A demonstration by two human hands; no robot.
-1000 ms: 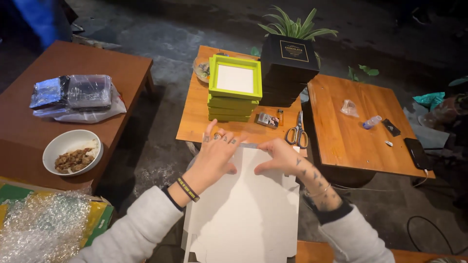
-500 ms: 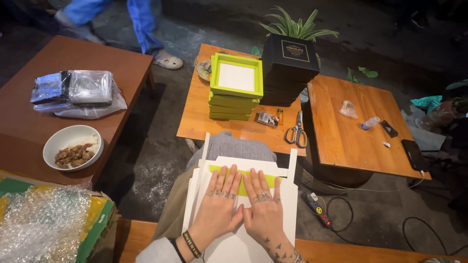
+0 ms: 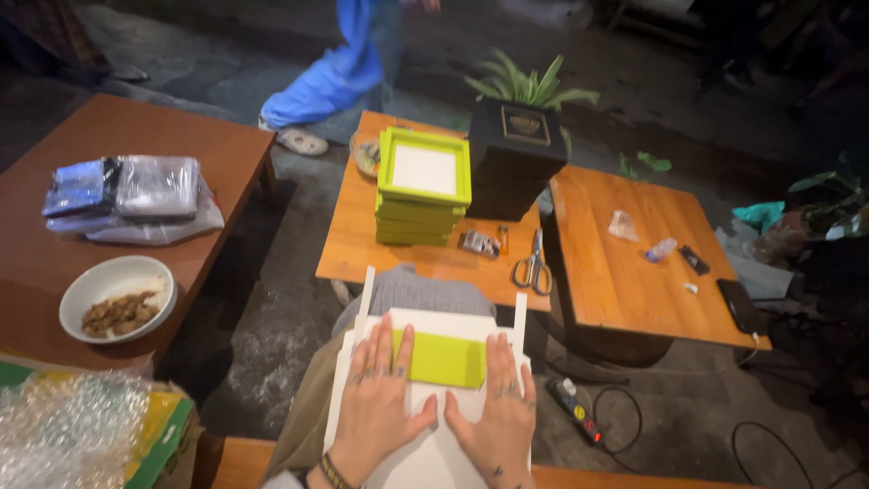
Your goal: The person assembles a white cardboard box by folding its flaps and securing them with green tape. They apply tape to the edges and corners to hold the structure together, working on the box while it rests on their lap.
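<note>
My left hand (image 3: 385, 398) and right hand (image 3: 496, 412) lie flat, palms down and fingers spread, side by side on a white cardboard box (image 3: 430, 453) that rests across my lap. Neither hand grips anything; both press on the white flap. Between my fingertips, a lime-green frame (image 3: 445, 359) shows inside the box, its lower edge covered by the flap, my left fingers touching its left end and my right fingers its right. Two narrow white side flaps stand up at the far corners of the box.

Beyond my knees, a low wooden surface (image 3: 362, 244) carries a stack of green frames (image 3: 422, 186), with a stack of black boxes (image 3: 513, 158) just beside it on the right and a potted plant (image 3: 529, 86) behind. A pair of scissors (image 3: 534, 267) lies near the front edge. To my left, a second wooden surface (image 3: 54, 263) holds a white bowl of brown food (image 3: 116, 299) and plastic-wrapped packs (image 3: 127, 195). Bubble wrap (image 3: 63, 435) fills the lower left corner. At the top, another person in blue trousers (image 3: 330, 77) walks across the concrete floor.
</note>
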